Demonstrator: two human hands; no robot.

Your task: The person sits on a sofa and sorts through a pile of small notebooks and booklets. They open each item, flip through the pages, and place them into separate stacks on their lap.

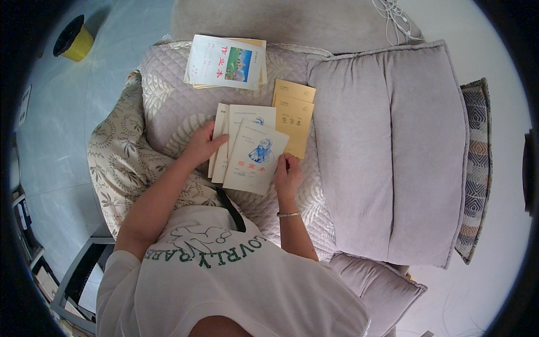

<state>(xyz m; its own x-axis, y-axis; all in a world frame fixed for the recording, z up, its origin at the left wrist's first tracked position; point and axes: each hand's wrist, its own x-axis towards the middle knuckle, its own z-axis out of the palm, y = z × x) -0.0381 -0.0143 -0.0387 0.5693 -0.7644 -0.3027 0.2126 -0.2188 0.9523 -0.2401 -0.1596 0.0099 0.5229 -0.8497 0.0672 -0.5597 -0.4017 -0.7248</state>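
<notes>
My left hand [207, 143] holds the left side of several fanned cream exercise books [220, 162]. Its thumb lies across their covers. Between the thumb and fingers of my right hand [289, 172] is the lower right edge of the top drawing book [257, 158], whose cover bears a blue robed figure and red characters. Just beyond it, two tan exercise books [294, 122] overlap on the quilted sofa cover. Farther off lies a small pile topped by a white exercise book [223, 63] with a colour landscape picture.
Grey back cushions [391, 160] stand along the right, with a patterned cushion [476, 168] behind. White cables [393, 19] lie on the sofa at the far right. A yellow bin [78, 44] with a black liner and a grey-framed chair [71, 269] are on the left.
</notes>
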